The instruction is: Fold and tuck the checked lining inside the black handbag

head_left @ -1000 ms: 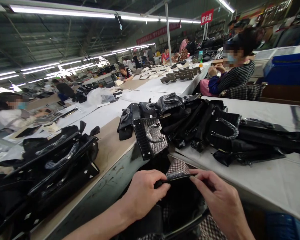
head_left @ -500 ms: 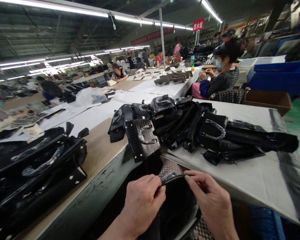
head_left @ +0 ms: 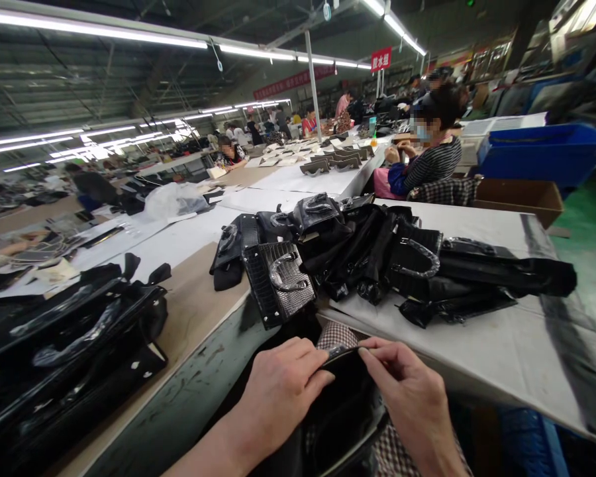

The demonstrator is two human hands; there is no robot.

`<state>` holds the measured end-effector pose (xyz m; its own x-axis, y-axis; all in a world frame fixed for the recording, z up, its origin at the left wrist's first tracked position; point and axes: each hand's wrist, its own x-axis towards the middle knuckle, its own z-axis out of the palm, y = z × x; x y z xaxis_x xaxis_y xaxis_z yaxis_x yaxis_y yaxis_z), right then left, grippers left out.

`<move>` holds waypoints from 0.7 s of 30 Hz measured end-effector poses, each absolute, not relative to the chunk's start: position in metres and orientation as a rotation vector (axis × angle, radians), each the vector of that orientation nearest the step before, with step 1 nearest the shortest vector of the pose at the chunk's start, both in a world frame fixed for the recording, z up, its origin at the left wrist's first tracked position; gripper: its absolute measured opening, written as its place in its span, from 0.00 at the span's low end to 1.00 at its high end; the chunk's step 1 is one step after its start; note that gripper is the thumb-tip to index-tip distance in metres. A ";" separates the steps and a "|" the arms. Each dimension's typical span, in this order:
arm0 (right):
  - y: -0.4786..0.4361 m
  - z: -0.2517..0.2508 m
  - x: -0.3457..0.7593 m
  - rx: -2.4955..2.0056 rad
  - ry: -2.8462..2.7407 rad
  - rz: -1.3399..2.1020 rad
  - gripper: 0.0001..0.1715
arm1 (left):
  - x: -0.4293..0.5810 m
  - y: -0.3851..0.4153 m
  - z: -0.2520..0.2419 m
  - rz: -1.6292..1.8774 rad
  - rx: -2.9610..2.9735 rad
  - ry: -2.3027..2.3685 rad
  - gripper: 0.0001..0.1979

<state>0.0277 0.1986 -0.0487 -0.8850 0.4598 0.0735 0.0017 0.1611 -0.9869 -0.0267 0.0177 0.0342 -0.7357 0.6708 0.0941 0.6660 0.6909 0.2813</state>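
Both hands hold a black glossy bag (head_left: 345, 411) low in front of me, over my lap in checked cloth. My left hand (head_left: 281, 391) pinches the bag's upper rim from the left, fingers closed on it. My right hand (head_left: 410, 397) pinches the same rim from the right, thumb and forefinger pressed together. The bag's mouth gapes open below the rim. A crocodile-textured black bag (head_left: 278, 281) with a wrapped handle leans over the table's edge just beyond my hands.
A heap of black bags (head_left: 407, 258) lies on the white table (head_left: 501, 344). More plastic-wrapped black bags (head_left: 69, 338) pile at the left. A seated person in a striped top (head_left: 427, 159) works at the far right, by a blue bin (head_left: 546, 152) and a cardboard box (head_left: 519, 195).
The view has swung slightly to the right, shifting everything leftward in frame. My hands keep their pinch on the bag's rim, a little closer together.
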 end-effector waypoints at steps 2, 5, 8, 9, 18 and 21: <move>0.198 -0.049 0.027 -0.438 -2.072 1.791 0.13 | -0.028 0.021 0.031 0.432 1.246 2.883 0.05; 0.199 -0.052 0.027 -0.381 -2.074 1.776 0.12 | -0.028 0.026 0.024 0.535 1.277 2.903 0.10; 0.202 -0.053 0.028 -0.317 -2.080 1.757 0.11 | -0.029 0.029 0.022 0.664 1.148 2.859 0.12; 0.203 -0.052 0.029 -0.300 -2.084 1.749 0.11 | -0.031 0.030 0.023 0.677 1.126 2.831 0.13; 0.205 -0.048 0.032 -0.083 -2.143 1.717 0.09 | -0.056 0.046 0.035 0.526 1.515 2.551 0.07; 0.210 -0.047 0.033 -0.051 -2.162 1.684 0.09 | -0.062 0.054 0.031 0.510 1.612 2.497 0.07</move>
<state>0.0326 0.2100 -0.0469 -0.9200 0.2679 0.2861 -0.2118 0.2745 -0.9380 -0.0622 0.0545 0.0313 -0.4230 0.9029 0.0765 0.8605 0.3738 0.3462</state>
